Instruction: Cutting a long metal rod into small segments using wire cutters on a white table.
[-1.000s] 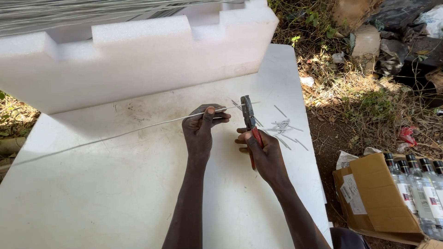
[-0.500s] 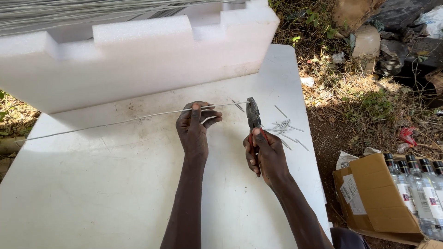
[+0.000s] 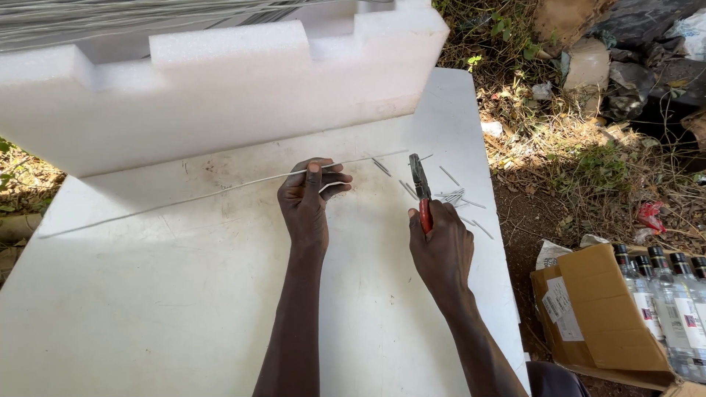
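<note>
Left hand (image 3: 309, 198) pinches the long wire (image 3: 184, 200), which runs leftward and slightly down from it. Right hand (image 3: 441, 246) grips red-handled pliers (image 3: 421, 187), just right of the wire's free end, jaws pointing away.

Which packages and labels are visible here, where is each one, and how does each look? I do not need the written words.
Cardboard box: on the ground at lower right, beside the white table; brown, open.
Label on the box: on its side wall; white rectangle with small dark print.
Bottles: standing in the box; clear glass, dark caps, white labels with a red mark.
Foam block: at the far edge of the table; white, notched packing piece.
</note>
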